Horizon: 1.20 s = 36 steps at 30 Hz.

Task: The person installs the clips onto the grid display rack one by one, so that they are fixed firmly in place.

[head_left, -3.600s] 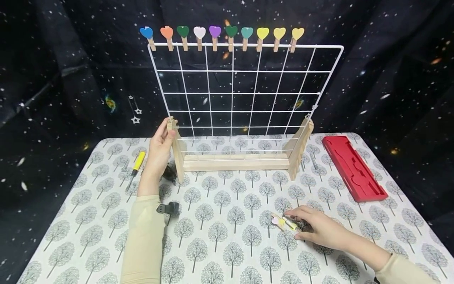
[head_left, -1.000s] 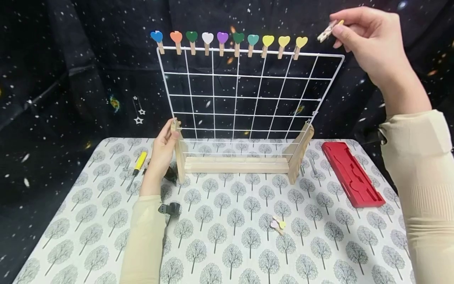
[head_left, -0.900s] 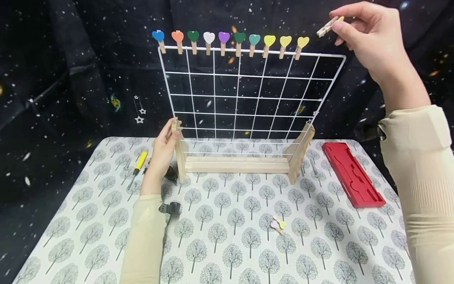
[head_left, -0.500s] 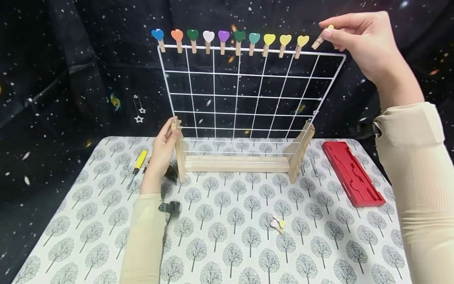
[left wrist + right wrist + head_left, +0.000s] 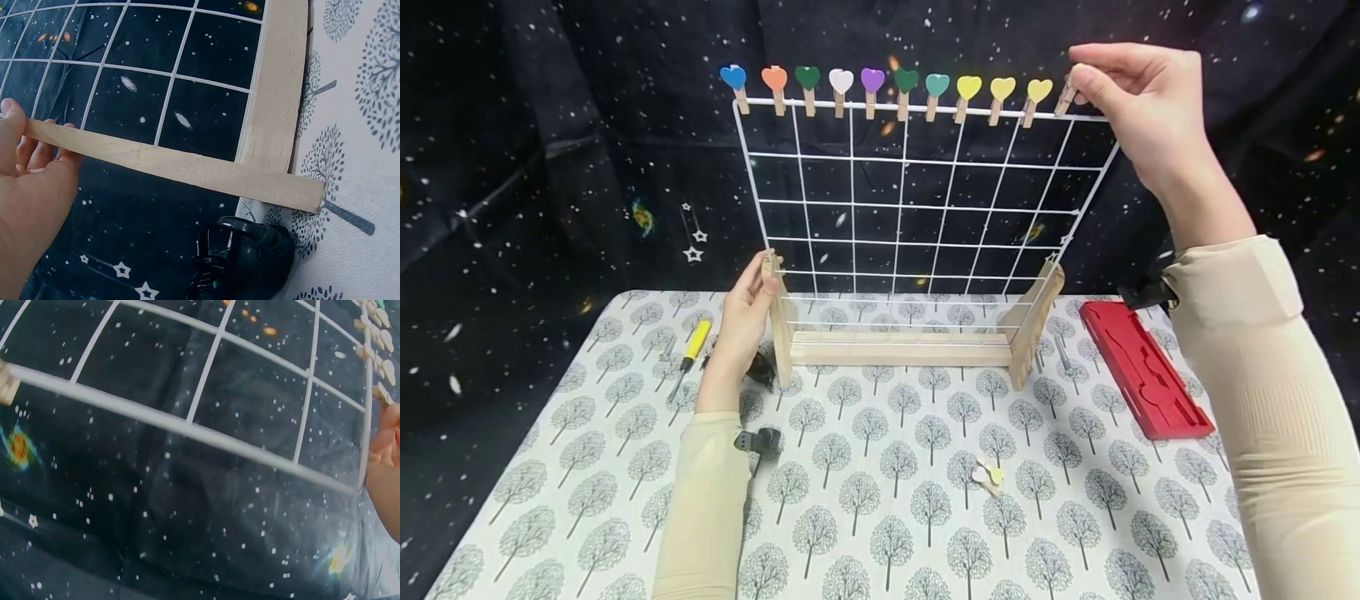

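My left hand (image 5: 747,312) grips the top of the left wooden upright (image 5: 778,321), which holds a white wire grid (image 5: 891,200). In the left wrist view, the thumb (image 5: 11,119) lies on one side of that wood and the fingers behind it. With thumb and forefinger, my right hand (image 5: 1153,117) pinches a small wooden clothespin (image 5: 1063,102) at the grid's top wire, its lower end overlapping the wire. Its heart is hidden by my fingers. To its left, a row of heart clothespins runs along the wire, from a blue one (image 5: 733,79) to a yellow one (image 5: 1039,92).
Two heart clothespins (image 5: 988,476) lie crossed on the tree-print cloth (image 5: 880,517). A red molded tray (image 5: 1142,371) lies at the right, a yellow-handled screwdriver (image 5: 692,350) at the left. A black object (image 5: 250,256) stands beside the left upright.
My right hand has taken a clothespin from the group on the cloth and lifted it high. Lately it moved left and down to the top wire. My left hand keeps its grip.
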{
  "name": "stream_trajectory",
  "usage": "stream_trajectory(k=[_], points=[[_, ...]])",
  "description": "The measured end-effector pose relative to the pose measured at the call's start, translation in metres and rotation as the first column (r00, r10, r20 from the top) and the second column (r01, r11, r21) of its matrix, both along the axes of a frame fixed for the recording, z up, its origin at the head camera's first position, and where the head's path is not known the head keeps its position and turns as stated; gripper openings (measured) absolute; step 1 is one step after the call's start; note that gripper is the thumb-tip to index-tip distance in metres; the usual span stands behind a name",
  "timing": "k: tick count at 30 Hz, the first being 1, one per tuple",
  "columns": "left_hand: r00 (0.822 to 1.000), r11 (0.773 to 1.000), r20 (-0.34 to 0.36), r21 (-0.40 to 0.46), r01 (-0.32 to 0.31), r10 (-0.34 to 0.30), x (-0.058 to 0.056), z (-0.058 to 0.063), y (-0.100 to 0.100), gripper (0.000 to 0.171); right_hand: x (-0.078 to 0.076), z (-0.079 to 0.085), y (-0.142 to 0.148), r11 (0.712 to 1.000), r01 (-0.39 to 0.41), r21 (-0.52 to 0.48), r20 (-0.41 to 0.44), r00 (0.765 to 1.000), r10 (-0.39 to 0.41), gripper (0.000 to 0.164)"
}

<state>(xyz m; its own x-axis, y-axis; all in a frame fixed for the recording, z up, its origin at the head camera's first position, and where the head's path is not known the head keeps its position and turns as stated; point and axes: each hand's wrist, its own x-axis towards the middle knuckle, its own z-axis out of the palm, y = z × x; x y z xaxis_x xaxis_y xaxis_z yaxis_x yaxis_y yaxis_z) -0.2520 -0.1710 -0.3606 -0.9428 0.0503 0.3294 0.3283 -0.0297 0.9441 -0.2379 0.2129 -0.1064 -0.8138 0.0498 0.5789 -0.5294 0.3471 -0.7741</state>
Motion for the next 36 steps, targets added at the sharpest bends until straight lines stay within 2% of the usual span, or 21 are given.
stream_trajectory(k=[4,7,12,19,26,36], points=[[1.000,1.000,-0.006,0.001,-0.001,0.001,-0.001,-0.001,-0.001,0.049,-0.001,-0.001,-0.006,0.999,0.014,-0.039,-0.059,0.998,-0.016,0.025],[1.000,1.000,-0.004,-0.005,-0.002,0.002,-0.001,-0.001,0.000,0.049,-0.001,-0.001,-0.008,0.998,0.054,-0.018,-0.093,0.994,-0.055,0.023],[1.000,1.000,-0.004,-0.006,0.003,-0.003,-0.001,-0.001,0.001,0.048,0.000,-0.003,-0.007,0.996,0.091,0.012,-0.102,0.991,-0.089,0.021],[1.000,1.000,0.001,-0.015,-0.004,0.004,0.005,0.006,0.002,0.047,0.000,-0.009,-0.007,0.979,0.154,0.136,-0.107,0.984,-0.140,0.021],[1.000,1.000,-0.006,-0.020,0.000,0.000,0.013,0.013,0.005,0.046,0.000,-0.009,-0.006,0.975,0.155,0.159,-0.123,0.983,-0.136,0.019],[1.000,1.000,-0.002,-0.030,-0.008,0.007,0.013,0.013,0.005,0.046,0.003,-0.011,-0.004,0.928,0.177,0.328,-0.160,0.979,-0.130,0.024]])
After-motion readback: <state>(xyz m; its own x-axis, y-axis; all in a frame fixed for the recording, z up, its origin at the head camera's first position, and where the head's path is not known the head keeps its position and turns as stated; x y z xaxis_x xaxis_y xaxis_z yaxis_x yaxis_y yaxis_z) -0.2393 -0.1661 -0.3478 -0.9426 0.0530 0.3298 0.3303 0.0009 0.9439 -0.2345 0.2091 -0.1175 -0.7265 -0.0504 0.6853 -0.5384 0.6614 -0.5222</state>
